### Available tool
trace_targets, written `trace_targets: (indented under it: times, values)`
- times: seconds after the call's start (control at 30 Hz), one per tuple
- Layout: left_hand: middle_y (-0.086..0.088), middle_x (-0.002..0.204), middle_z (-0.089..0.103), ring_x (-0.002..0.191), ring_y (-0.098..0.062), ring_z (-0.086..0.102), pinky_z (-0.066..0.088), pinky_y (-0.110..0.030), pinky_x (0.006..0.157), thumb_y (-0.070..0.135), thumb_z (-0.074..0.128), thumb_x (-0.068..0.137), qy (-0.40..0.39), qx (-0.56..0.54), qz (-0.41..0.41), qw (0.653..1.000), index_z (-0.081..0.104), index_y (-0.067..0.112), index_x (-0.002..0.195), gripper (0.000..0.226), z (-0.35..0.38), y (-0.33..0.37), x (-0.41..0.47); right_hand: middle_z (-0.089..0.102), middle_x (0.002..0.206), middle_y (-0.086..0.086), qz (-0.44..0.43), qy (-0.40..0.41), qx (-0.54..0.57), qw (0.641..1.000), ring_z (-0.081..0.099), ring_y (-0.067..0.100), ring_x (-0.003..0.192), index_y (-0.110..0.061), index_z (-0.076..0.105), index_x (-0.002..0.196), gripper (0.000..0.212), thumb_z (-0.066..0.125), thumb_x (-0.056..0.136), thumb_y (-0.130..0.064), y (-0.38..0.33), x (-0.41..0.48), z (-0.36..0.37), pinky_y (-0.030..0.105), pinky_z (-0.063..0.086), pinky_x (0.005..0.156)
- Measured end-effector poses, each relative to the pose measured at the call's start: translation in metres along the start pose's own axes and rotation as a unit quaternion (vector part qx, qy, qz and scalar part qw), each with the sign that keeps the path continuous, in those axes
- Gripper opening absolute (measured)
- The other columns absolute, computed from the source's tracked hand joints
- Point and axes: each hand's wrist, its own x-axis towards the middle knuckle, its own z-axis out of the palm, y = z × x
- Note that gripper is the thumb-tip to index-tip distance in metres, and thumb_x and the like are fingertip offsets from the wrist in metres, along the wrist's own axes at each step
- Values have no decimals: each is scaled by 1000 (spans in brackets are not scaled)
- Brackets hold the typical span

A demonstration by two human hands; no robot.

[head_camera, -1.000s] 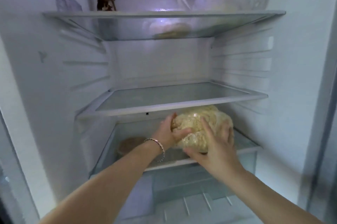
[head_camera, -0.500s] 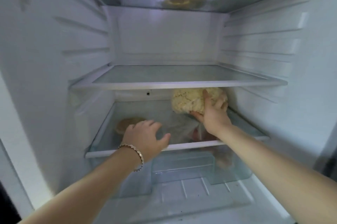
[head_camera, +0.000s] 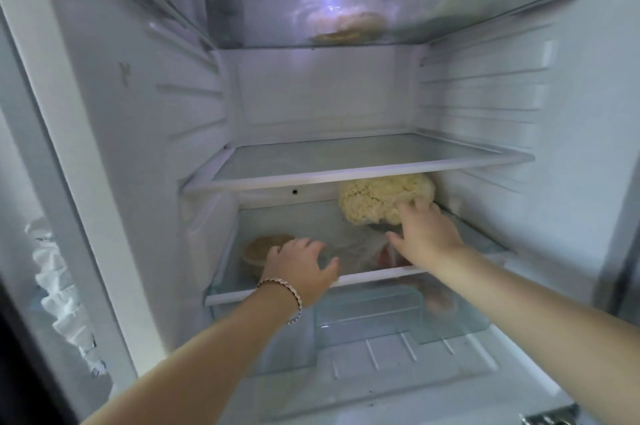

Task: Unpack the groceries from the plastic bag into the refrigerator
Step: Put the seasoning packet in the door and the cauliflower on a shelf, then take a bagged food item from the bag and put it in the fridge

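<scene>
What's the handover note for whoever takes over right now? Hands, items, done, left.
Left hand: open, holds nothing, over the front edge of the bottom shelf.
Right hand: open, fingers touching the cauliflower, not curled round it.
Cauliflower: sits at the back right of the bottom shelf, under the middle shelf.
Done: the cauliflower is in the fridge.
Left: draw both hands out and fetch the next item. The bag is out of view, so I cannot tell how much remains.
</scene>
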Motion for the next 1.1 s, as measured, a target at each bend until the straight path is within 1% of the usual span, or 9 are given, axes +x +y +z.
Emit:
trace_targets:
  times: [0.1,0.23,0.33,0.4,0.5,0.63,0.77,0.93,1.1]
  values:
    - [1,138,47,128,-18,43,33,-32,102,42,34,96,-5,-6,-20,1000,49,19,128,42,-6,5,-9,51,117,8,-98,-1,-14,995,48,26,110,-12,58,112,31,47,93,-32,-7,-33,-11,36,48,82]
    - [2,144,40,133,-21,38,32,-33,108,36,41,94,8,-13,-56,998,50,17,127,39,-18,13,-46,58,107,6,-181,-66,20,981,57,27,99,-16,62,104,24,47,92,-30,-16,-63,-32,32,46,76]
    - [5,137,44,129,-21,40,29,-32,105,32,45,91,40,61,-95,993,53,22,123,34,-33,21,-103,61,100,7,-273,-102,-4,957,61,30,93,-18,61,96,18,46,90,-27,-30,-85,-43,31,43,69]
    - [4,129,50,122,-18,44,32,-30,101,31,44,92,35,88,-149,984,56,22,116,29,-41,28,-150,62,103,8,-341,-139,-13,930,61,30,98,-16,62,96,18,48,89,-26,-44,-106,-46,29,44,71]
    - [-2,119,58,109,-23,55,46,-34,87,27,39,93,-35,85,-292,952,56,18,110,26,-44,43,-230,64,112,10,-441,-180,-21,879,61,31,101,-15,65,105,26,50,87,-27,-72,-151,-44,30,48,77]
    - [-3,118,61,109,-27,57,49,-39,89,30,39,95,-117,70,-440,888,60,12,113,33,-42,76,-356,63,115,10,-564,-234,-15,792,60,31,103,-11,64,109,31,51,88,-30,-117,-241,-43,36,50,85]
    - [-6,121,61,111,-29,57,47,-37,89,29,41,93,-139,41,-586,797,60,9,114,34,-40,113,-496,64,113,12,-688,-245,-21,683,61,33,101,-7,62,111,34,48,91,-31,-153,-357,-55,34,46,73]
    - [-10,123,59,113,-27,56,45,-30,90,26,43,94,-100,-11,-733,673,58,7,118,34,-46,209,-670,62,116,8,-805,-219,-5,551,59,30,105,-9,60,112,32,49,91,-31,-163,-529,-93,32,47,78]
    - [-8,120,61,111,-26,57,45,-30,88,30,47,89,-41,-34,-852,521,62,12,109,31,-50,354,-834,61,112,13,-902,-156,-6,401,58,32,101,-6,59,108,30,49,91,-28,-131,-717,-151,31,47,82]
